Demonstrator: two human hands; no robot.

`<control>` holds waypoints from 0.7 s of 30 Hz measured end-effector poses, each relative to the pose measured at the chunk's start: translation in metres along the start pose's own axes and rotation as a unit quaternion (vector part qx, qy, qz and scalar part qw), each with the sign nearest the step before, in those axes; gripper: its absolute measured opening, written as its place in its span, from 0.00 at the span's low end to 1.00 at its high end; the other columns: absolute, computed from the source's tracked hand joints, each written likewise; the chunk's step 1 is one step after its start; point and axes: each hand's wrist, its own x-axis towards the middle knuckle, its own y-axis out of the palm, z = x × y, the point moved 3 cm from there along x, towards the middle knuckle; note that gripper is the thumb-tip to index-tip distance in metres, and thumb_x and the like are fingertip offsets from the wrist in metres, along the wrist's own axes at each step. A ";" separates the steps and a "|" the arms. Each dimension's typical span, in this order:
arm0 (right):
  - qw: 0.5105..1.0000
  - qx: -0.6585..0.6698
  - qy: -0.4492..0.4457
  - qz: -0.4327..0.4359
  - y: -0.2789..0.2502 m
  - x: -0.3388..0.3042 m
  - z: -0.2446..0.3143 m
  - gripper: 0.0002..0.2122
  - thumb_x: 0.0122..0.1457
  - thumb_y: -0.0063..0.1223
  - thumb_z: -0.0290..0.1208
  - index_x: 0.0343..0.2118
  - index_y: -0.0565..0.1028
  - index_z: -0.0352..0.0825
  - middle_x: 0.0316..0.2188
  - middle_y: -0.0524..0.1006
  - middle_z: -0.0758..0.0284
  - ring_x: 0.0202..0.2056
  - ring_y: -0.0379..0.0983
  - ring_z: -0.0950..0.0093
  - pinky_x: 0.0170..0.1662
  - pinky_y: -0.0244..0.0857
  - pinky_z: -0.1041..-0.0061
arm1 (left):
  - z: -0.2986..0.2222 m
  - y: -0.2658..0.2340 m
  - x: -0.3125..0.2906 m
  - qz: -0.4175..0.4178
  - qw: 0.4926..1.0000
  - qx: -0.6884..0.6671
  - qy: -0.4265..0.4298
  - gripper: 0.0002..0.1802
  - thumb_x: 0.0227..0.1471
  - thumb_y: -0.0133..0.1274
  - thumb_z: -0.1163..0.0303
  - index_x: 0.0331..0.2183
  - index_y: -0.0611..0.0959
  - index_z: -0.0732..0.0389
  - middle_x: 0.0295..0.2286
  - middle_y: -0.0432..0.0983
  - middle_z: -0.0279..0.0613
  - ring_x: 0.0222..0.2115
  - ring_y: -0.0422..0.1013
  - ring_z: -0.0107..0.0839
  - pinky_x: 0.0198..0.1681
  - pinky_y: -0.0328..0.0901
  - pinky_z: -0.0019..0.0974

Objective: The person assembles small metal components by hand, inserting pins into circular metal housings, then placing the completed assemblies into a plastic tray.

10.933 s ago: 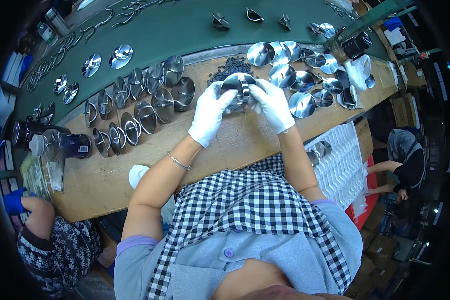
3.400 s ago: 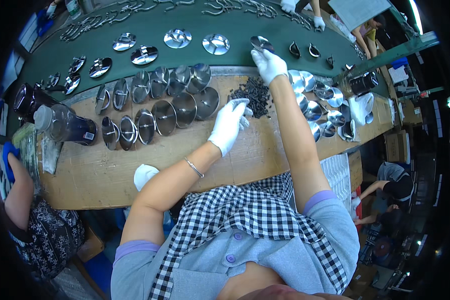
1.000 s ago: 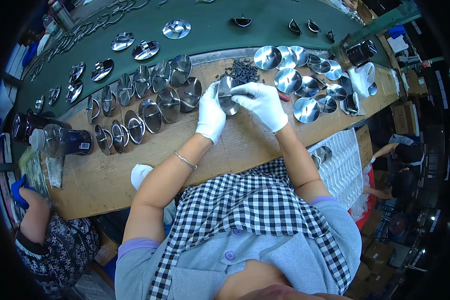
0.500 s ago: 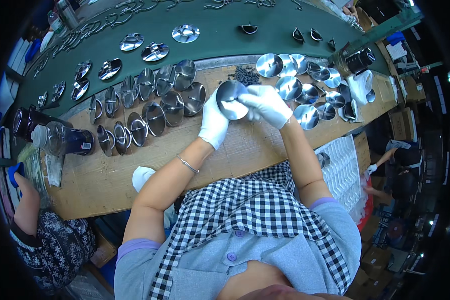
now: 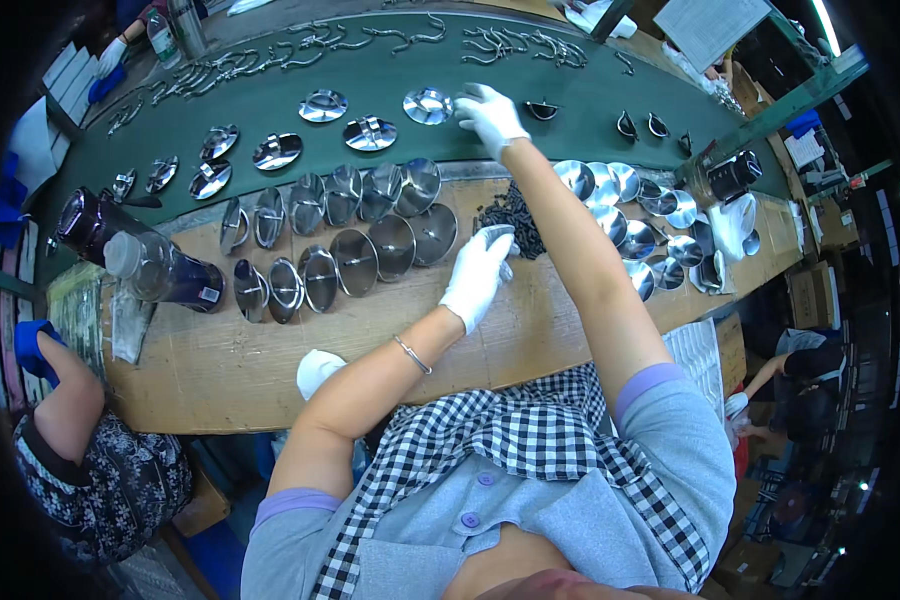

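My left hand (image 5: 475, 283), in a white glove, is closed over the front of the table. A shiny metal disc (image 5: 496, 234) shows at its fingertips, tilted and mostly hidden by the glove. Just beyond it lies a heap of small dark pieces (image 5: 513, 215), like short screws or pins. My right hand (image 5: 490, 120), also gloved, reaches out over the green belt (image 5: 510, 65). Its fingers are stretched out and hold nothing. They come close to a shiny round disc (image 5: 428, 105) with a bar across it.
Two rows of upright metal discs (image 5: 354, 263) stand left of my left hand. More discs (image 5: 634, 240) lie beyond my right forearm. Bottles (image 5: 160, 268) stand at the table's left, and a dark jar (image 5: 725, 178) at its right. Curved metal parts (image 5: 320, 42) line the belt's far side.
My right hand has let go of the disc and moved away, out over the belt. My left hand has kept hold and turned the disc toward edge-on. The view has shifted a little.
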 end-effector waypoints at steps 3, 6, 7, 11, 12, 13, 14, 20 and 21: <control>0.961 -0.263 -0.078 -0.018 0.012 0.029 -0.008 0.24 0.48 0.59 0.36 0.47 0.71 0.27 0.43 0.76 0.54 0.42 0.74 0.63 0.44 0.67 0.68 | -0.006 0.006 -0.003 0.023 1.000 0.008 -0.013 0.20 0.59 0.45 0.62 0.49 0.72 0.64 0.34 0.75 0.38 0.22 0.65 0.20 0.24 0.60 0.23; 0.950 -0.310 -0.047 -0.007 0.021 0.019 -0.002 0.19 0.47 0.60 0.37 0.38 0.77 0.27 0.36 0.79 0.56 0.38 0.76 0.66 0.43 0.67 0.70 | -0.007 -0.001 -0.003 0.008 1.000 0.013 -0.002 0.20 0.59 0.44 0.62 0.47 0.73 0.65 0.33 0.75 0.38 0.23 0.65 0.19 0.25 0.60 0.23; 0.966 -0.254 -0.056 -0.011 0.013 0.014 0.002 0.18 0.47 0.60 0.38 0.36 0.77 0.27 0.34 0.79 0.57 0.35 0.76 0.68 0.40 0.68 0.71 | -0.007 -0.001 -0.001 0.010 1.000 0.014 0.000 0.20 0.59 0.44 0.62 0.47 0.73 0.65 0.33 0.75 0.38 0.23 0.65 0.19 0.25 0.60 0.23; 0.984 -0.154 -0.087 -0.031 -0.011 -0.065 0.043 0.14 0.51 0.61 0.37 0.32 0.78 0.28 0.23 0.78 0.67 0.23 0.71 0.82 0.26 0.64 0.81 | 0.007 -0.006 0.003 -0.018 0.997 -0.075 -0.007 0.22 0.61 0.42 0.56 0.45 0.74 0.65 0.31 0.75 0.38 0.23 0.67 0.20 0.26 0.62 0.23; 0.986 -0.136 -0.088 -0.040 -0.022 -0.088 0.045 0.13 0.52 0.60 0.37 0.31 0.78 0.29 0.22 0.77 0.68 0.22 0.71 0.83 0.25 0.64 0.83 | 0.011 -0.005 0.007 -0.015 0.994 -0.113 -0.005 0.23 0.61 0.41 0.54 0.44 0.74 0.65 0.31 0.75 0.38 0.23 0.68 0.20 0.26 0.63 0.23; 0.985 -0.158 -0.062 -0.035 -0.030 -0.113 0.053 0.14 0.51 0.61 0.36 0.31 0.78 0.28 0.21 0.77 0.69 0.22 0.70 0.83 0.26 0.64 0.82 | 0.011 -0.006 0.007 -0.037 0.993 -0.108 0.014 0.26 0.61 0.41 0.50 0.43 0.74 0.65 0.31 0.75 0.38 0.24 0.69 0.20 0.27 0.64 0.23; 0.983 -0.178 -0.037 -0.027 -0.037 -0.137 0.060 0.14 0.50 0.62 0.36 0.31 0.78 0.28 0.20 0.77 0.70 0.22 0.69 0.83 0.26 0.64 0.82 | 0.017 -0.009 0.013 -0.035 0.986 -0.163 0.009 0.26 0.61 0.41 0.49 0.43 0.74 0.65 0.31 0.75 0.39 0.25 0.70 0.21 0.28 0.65 0.23; 0.996 -0.070 0.031 -0.049 -0.065 -0.221 0.040 0.08 0.56 0.56 0.29 0.33 0.79 0.29 0.22 0.77 0.69 0.22 0.68 0.86 0.26 0.62 0.87 | -0.023 0.004 -0.005 -0.049 0.995 -0.006 0.084 0.14 0.58 0.50 0.63 0.42 0.75 0.62 0.30 0.74 0.31 0.25 0.66 0.16 0.25 0.59 0.21; 0.994 -0.044 0.009 -0.102 -0.071 -0.227 0.038 0.08 0.56 0.54 0.28 0.34 0.78 0.28 0.23 0.77 0.69 0.23 0.68 0.85 0.26 0.63 0.86 | -0.017 0.004 -0.002 -0.044 0.996 -0.026 0.074 0.14 0.58 0.50 0.62 0.40 0.75 0.62 0.28 0.72 0.30 0.23 0.64 0.16 0.24 0.58 0.21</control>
